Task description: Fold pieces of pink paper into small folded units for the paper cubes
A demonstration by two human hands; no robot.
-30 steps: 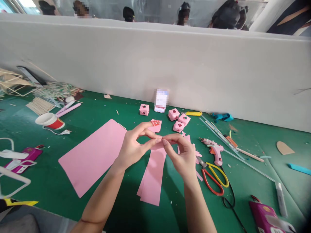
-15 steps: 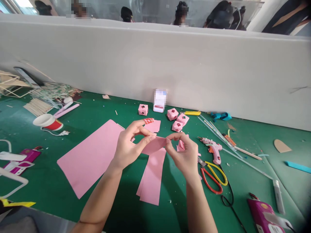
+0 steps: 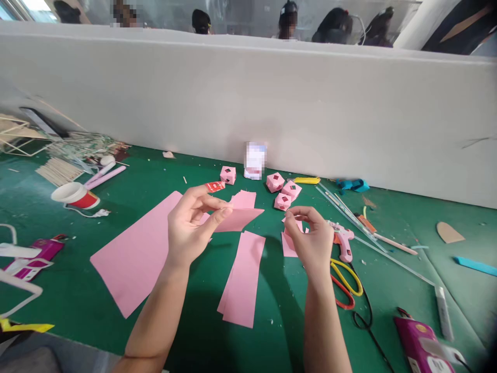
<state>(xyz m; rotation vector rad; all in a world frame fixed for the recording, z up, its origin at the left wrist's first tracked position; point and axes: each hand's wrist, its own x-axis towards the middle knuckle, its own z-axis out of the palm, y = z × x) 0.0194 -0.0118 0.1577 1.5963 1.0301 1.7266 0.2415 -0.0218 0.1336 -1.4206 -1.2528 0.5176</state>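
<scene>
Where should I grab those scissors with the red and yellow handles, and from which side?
I'd take the scissors by both handle loops together, reaching in low from your right. The loops lie flat on the green table, their rounded ends towards you, clear of your right hand; the blades are hidden behind it.

Soft, bright light casts faint shadows on the green table (image 3: 202, 305); edges stretch.

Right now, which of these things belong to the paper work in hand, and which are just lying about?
Seemingly in the job:
pink piece in the left hand
pink strips
large pink sheet
four folded pink shapes
scissors, probably

Seemingly just lying about:
paper cup
thin sticks
blue strip
</scene>
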